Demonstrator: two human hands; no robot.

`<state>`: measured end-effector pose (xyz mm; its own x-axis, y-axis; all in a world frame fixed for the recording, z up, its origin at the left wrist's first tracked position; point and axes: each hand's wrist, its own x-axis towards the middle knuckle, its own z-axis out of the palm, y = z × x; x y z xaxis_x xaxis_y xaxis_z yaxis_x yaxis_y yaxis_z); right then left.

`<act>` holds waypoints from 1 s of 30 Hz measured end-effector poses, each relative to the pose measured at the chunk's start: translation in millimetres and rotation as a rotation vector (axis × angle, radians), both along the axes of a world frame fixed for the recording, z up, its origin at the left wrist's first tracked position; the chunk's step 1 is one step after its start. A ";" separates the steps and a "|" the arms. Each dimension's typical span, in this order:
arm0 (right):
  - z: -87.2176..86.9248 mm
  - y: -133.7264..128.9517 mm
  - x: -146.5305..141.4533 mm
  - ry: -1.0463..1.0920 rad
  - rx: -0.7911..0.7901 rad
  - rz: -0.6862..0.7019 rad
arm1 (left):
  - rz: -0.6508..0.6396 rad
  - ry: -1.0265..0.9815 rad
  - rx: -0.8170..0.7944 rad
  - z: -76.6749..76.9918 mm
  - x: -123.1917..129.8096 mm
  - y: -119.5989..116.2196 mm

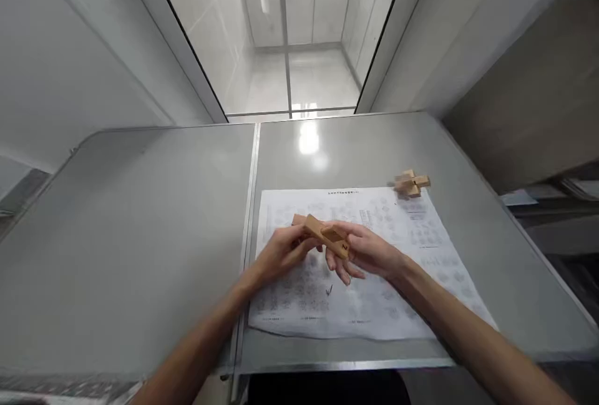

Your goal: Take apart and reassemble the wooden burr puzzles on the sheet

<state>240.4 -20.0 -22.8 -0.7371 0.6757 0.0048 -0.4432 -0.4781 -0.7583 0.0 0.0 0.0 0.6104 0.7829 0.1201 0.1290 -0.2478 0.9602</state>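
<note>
A table top [163, 224] is divided by a strip [253, 180] running from near edge to far edge. To the strip's right lies a paper sheet [374, 321], with a block cluster [412, 185] at its far right corner. Above the sheet, the left hand [283, 252] and right hand [369, 249] hold block pieces [316, 228] between them. Behind the table stands a glazed partition [286, 55].

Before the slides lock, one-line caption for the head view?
Left hand and right hand holding wooden pieces over a printed sheet, a wooden block assembly at its far right corner.
</note>
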 end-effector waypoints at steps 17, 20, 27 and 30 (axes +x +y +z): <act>0.1 -3.7 0.2 -0.122 -0.048 -0.143 | -0.004 0.039 -0.026 -2.4 -1.5 0.6; 0.6 -4.2 1.2 -0.134 -0.064 -0.162 | 0.004 0.044 -0.018 -2.3 -1.6 0.2; 0.4 -7.4 -0.7 -0.187 -0.036 -0.254 | 0.023 0.047 0.019 -1.5 -1.2 0.3; -1.3 -8.2 -2.2 -0.179 -0.047 -0.321 | 0.028 0.048 0.020 -0.5 0.5 -0.8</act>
